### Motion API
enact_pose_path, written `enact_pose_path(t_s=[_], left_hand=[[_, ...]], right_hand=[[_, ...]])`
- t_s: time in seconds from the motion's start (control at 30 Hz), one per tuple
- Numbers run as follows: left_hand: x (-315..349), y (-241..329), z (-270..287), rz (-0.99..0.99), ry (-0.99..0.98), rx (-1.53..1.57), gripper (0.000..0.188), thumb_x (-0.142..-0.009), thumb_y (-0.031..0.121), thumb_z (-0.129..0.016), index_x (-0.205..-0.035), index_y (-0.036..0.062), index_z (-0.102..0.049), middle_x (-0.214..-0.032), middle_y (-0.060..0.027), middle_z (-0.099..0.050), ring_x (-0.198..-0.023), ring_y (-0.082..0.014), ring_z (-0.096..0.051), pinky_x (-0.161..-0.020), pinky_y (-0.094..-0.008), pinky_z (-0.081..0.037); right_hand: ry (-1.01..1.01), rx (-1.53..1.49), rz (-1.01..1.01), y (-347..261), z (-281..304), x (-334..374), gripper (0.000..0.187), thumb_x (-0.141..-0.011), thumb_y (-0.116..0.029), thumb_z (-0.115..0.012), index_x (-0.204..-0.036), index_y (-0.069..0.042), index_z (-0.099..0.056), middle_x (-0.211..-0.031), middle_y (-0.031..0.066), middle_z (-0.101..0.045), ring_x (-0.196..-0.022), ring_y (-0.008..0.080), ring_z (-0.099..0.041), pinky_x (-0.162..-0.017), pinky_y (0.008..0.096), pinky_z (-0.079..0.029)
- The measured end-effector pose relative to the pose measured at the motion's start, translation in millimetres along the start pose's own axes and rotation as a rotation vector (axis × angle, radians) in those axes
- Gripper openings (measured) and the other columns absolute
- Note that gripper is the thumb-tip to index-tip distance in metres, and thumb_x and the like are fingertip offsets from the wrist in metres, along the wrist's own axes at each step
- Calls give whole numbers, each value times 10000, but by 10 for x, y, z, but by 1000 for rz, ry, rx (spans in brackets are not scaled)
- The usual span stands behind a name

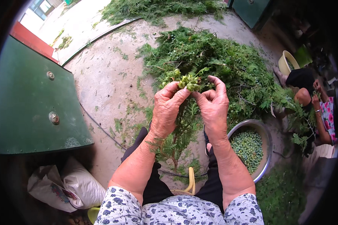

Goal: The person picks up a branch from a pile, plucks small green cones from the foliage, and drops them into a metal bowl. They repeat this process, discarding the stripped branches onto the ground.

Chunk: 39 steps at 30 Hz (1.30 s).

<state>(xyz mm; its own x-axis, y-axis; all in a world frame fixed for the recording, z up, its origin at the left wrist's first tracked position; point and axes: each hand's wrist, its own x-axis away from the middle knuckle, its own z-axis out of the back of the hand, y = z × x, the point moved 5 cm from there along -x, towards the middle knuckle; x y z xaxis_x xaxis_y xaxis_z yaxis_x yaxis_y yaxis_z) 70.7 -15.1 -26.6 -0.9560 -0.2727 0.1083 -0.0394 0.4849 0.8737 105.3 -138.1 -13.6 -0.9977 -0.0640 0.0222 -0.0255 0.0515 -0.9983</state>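
In front of me, my left hand (167, 108) pinches a leafy evergreen branch (181, 129) near its tip, with thumb and forefinger closed on it. A cluster of pale green cones (190, 81) stands out above that grip. The branch's stem hangs down between my forearms toward my lap. Close on the right of the cones is my right hand (215, 103), its thumb tip beside the cluster and its forefinger raised apart from the thumb. Its other fingers are curled, and its palm is hidden.
A large heap of cut evergreen branches (229, 67) lies ahead. A metal basin (267, 150) of green cones stands by my right knee. Another person (319, 97) sits at right near a cream bucket (284, 63). Left are a green metal door (30, 101) and white sacks (82, 183).
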Motion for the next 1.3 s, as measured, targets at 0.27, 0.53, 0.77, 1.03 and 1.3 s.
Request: enact_pose_path(t_s=[0.27, 0.53, 0.77, 1.03, 1.3], left_hand=[[10, 23, -34, 70, 4, 82, 127, -841, 65, -604, -955, 15, -626, -890, -4, -637, -791, -55, -566, -703, -210, -461], [5, -23, -89, 160, -6, 169, 126, -840, 82, -609, -938, 4, -623, -873, -18, -644, -726, -62, -581, -654, -215, -475], [23, -90, -29, 220, 68, 165, 103, -807, 111, -641, -892, 53, -630, -818, 14, -633, -677, -46, -550, -595, -190, -421], [14, -131, -82, 256, 70, 224, 65, -777, 134, -659, -813, 105, -615, -730, 42, -591, -599, -22, -480, -544, -170, -351], [45, -116, -42, 405, 158, 311, 74, -779, 164, -648, -760, 124, -588, -624, 87, -479, -440, -10, -308, -391, -186, -205]], right_hand=[[42, 325, 366, -202, 66, -2, 359, -745, -4, -660, -1088, -25, -558, -835, 68, -541, -591, 112, -506, -549, 255, -437], [-229, 23, 210, -87, 53, -52, 289, -746, -26, -687, -1015, 1, -583, -916, 35, -581, -613, 54, -533, -541, 203, -449], [-297, -340, -173, 3, 84, -61, 162, -807, -45, -649, -947, 4, -584, -741, 11, -596, -531, 41, -519, -427, 156, -390], [-379, -716, -407, 161, 54, -41, 113, -892, -140, -564, -934, -36, -578, -676, -11, -543, -525, 71, -496, -446, 193, -369], [-500, -920, -481, 167, 43, -32, 150, -900, -189, -554, -930, -43, -569, -729, -2, -543, -559, 83, -489, -480, 209, -367]])
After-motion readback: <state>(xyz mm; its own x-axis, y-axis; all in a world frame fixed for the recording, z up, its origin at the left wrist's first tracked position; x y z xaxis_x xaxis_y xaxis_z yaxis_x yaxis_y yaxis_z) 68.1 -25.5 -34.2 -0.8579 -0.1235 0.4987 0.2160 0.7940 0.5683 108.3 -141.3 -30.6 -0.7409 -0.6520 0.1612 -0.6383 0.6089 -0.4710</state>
